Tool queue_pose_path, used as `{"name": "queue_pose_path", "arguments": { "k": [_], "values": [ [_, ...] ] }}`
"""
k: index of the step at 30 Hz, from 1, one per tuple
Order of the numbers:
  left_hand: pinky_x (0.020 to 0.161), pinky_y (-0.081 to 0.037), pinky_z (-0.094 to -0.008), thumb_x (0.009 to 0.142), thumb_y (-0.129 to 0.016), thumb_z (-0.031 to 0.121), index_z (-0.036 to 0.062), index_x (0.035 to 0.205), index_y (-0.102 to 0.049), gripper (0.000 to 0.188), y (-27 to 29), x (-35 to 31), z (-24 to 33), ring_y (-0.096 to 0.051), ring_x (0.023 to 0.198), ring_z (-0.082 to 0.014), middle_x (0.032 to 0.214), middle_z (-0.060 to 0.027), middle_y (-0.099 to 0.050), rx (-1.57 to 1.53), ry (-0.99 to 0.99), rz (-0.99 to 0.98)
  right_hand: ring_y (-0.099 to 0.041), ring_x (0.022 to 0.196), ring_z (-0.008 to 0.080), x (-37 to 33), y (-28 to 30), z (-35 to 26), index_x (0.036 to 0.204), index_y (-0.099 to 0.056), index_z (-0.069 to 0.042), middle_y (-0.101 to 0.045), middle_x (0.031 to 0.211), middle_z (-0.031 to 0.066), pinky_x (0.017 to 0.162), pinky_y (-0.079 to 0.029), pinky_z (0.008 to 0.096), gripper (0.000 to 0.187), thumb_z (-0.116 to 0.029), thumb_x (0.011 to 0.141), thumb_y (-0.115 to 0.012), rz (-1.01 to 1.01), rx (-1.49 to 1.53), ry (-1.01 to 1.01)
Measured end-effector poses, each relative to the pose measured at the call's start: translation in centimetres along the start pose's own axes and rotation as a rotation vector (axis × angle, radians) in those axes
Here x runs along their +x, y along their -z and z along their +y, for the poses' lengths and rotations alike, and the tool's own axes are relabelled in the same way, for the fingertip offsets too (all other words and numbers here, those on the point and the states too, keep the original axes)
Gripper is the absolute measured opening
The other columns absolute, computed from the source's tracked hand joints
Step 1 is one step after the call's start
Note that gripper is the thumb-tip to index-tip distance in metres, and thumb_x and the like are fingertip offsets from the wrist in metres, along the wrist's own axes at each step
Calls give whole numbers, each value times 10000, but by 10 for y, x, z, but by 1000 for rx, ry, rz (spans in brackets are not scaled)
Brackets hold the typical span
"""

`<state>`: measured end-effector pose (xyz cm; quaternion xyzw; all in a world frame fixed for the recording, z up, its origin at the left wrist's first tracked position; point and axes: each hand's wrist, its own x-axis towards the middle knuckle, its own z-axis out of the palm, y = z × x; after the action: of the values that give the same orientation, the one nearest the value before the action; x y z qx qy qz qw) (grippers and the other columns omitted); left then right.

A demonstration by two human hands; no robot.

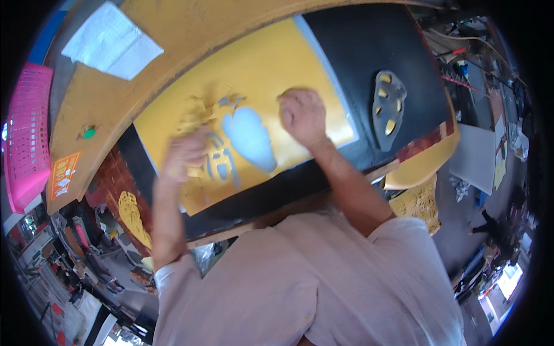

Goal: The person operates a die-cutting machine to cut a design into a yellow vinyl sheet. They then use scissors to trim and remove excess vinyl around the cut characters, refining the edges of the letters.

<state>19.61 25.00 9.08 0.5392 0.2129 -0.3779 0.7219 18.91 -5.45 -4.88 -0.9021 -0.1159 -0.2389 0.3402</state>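
A yellow sheet [259, 63] lies on a black board [231, 209]. Through a sole-shaped opening [251, 141] and smaller slots in it, a pale blue layer shows. My left hand [187, 151], blurred by motion, is over the sheet's left part, closed on a blurred yellow cut-out piece [193, 118]. Right of the opening, my right hand [303, 115] rests over the sheet with its fingers curled in. Whatever is under those fingers, if anything, is hidden. A dark sole-shaped cutting die [389, 109] with yellow bits inside lies on the board farther right.
A curved tan machine beam [190, 49] spans the far side, bearing a white folded sheet [112, 43]. At the far left stands a pink basket [29, 132]. Yellow cut pieces [134, 219] lie at the board's left edge, and a perforated yellow sheet [418, 205] hangs at lower right.
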Motion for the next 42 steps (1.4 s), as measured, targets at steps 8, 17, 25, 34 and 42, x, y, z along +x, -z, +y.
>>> {"name": "queue_pose_path", "arguments": {
  "k": [8,17,25,34,42],
  "values": [
    [825,-549,-302,990,-765,473,2,1251,-665,547,30,-7,-81,-681,916,-157,1000,-76,-733,343,-295,-20,-661,1040,310,5,-3,-19,969,-783,-147,-749,1022,62,942,-530,452,118,-129,879,-710,-26,-83,-21],
    [750,-522,-334,1022,-692,348,-32,1064,-738,385,-15,-11,-126,-645,815,-162,813,-64,-691,953,-144,91,-690,1031,312,21,-4,-26,1134,-803,-129,-756,1033,89,940,-553,421,263,-202,925,-661,-266,133,-325],
    [1022,-526,-448,946,-724,302,-12,1444,-571,608,-11,40,-82,-662,1166,-390,1246,-206,-684,823,-571,744,-701,964,323,33,-17,-34,1099,-793,-98,-740,981,109,902,-571,424,239,-112,892,-675,-280,208,-174],
    [1076,-444,-506,829,-814,349,46,1294,-663,575,-68,96,-39,-572,1239,-361,1300,-174,-656,1634,-463,629,-691,917,295,21,-16,-12,950,-778,-124,-733,941,51,841,-556,444,167,-62,813,-704,-116,282,48],
    [1002,-479,-469,832,-810,309,80,1057,-725,332,-60,102,-16,-612,1161,-332,1134,-131,-714,1725,-563,528,-674,912,276,25,-13,-10,943,-775,-134,-722,941,21,805,-536,426,189,-57,788,-698,-133,339,31]
  ]
}}
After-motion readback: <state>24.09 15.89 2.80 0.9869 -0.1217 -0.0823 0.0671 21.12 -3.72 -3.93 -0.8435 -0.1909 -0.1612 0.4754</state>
